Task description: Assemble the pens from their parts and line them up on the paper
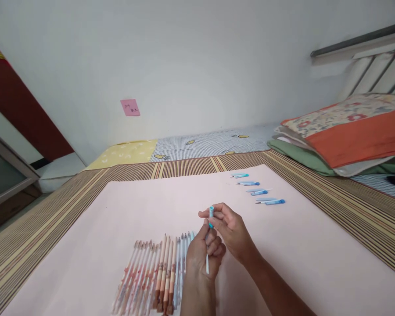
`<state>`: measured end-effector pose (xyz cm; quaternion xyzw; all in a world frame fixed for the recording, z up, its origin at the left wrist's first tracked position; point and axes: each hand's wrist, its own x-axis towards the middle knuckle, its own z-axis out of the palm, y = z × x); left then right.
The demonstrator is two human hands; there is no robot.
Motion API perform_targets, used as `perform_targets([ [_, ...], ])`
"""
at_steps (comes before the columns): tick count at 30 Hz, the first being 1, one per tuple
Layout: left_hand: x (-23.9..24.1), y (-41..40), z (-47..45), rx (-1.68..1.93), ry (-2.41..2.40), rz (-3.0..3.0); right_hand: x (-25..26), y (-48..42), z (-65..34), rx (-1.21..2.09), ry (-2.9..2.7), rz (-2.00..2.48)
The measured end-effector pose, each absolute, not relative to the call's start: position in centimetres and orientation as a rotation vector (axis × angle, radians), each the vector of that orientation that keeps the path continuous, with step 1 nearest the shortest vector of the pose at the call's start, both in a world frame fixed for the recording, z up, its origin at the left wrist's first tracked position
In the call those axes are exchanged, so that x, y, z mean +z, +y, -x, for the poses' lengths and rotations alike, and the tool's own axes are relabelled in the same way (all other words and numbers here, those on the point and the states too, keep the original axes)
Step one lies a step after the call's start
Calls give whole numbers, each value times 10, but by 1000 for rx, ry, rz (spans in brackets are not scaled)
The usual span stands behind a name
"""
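Note:
My left hand [202,252] is closed around a slim pen part, whose white lower end [207,264] sticks out beneath the fingers. Above it, my right hand [232,228] pinches a turquoise pen barrel [211,211] that stands upright between thumb and fingers. The two hands touch, so whether both pen parts are joined is hidden. Left of my left hand lies a row of pens: clear ones with reddish patterns [134,276], peach and brown ones [164,276], and light blue ones [181,259], partly covered by my left hand.
Several small groups of blue pen parts [270,201] lie at the far right of the pale pink sheet [118,210]. Under the sheet is a striped mat [69,197]. Folded bedding [358,131] is stacked at right; a pink note [130,107] is on the wall.

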<state>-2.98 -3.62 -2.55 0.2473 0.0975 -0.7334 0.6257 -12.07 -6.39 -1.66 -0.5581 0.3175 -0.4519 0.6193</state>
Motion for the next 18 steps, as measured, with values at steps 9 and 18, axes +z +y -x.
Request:
perform_targets([
  [9, -33, -33, 29, -1713, 29, -394, -28, -75, 123, -1065, 679, 1374],
  [18, -27, -33, 4, -1495, 138, -407, -31, -125, 160, -961, 1133, 1878],
])
